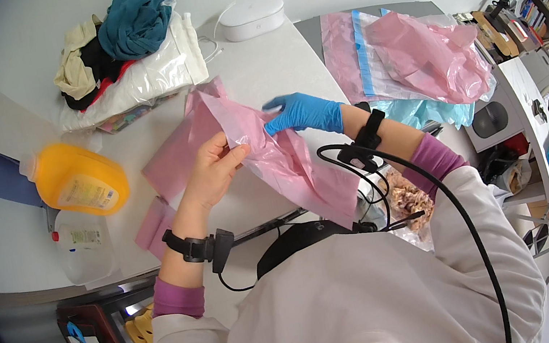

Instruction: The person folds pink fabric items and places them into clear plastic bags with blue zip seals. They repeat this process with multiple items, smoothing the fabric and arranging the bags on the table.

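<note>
A crumpled pink plastic bag [270, 144] hangs between my hands, over the front edge of the white table [284, 70]. My bare left hand [214, 171] pinches its upper edge between thumb and fingers. Against the bag's other side is my right hand [300, 114], in a blue glove, its fingers curled and partly spread at a fold. Whether those fingers grip the film is unclear. More pink plastic film [177, 150] lies flat on the table behind my left hand, and a folded pink piece [155, 228] is by my left wrist.
Left are a jug of orange liquid [80, 178] and a clear plastic jug [81, 244]. Bagged clothes [127, 54] and a white oval case [253, 16] stand at the back. Pink bags [430, 56] are piled right. A black cable [454, 189] runs from my right wrist.
</note>
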A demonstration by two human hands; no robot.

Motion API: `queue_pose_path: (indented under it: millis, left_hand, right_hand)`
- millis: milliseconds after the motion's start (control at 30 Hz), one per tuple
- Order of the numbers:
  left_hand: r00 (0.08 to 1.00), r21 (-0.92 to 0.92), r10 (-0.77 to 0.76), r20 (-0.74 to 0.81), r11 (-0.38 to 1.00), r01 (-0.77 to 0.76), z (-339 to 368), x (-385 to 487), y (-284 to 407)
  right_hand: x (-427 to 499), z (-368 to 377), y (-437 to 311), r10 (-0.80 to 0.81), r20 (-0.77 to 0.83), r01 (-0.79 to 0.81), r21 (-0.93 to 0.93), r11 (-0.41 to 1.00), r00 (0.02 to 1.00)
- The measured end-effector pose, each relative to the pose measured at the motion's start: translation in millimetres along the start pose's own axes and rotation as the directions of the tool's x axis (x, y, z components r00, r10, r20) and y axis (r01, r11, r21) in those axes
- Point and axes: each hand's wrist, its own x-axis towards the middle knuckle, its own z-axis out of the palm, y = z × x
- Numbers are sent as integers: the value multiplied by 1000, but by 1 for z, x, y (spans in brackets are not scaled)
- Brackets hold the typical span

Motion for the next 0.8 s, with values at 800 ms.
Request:
queue_pose_path:
  millis: [800]
  left_hand:
    - [816,-246,219,-535,884,-399,-64,-14,32]
  right_hand:
    - [-18,-90,56,121,-385,286,829,480,915]
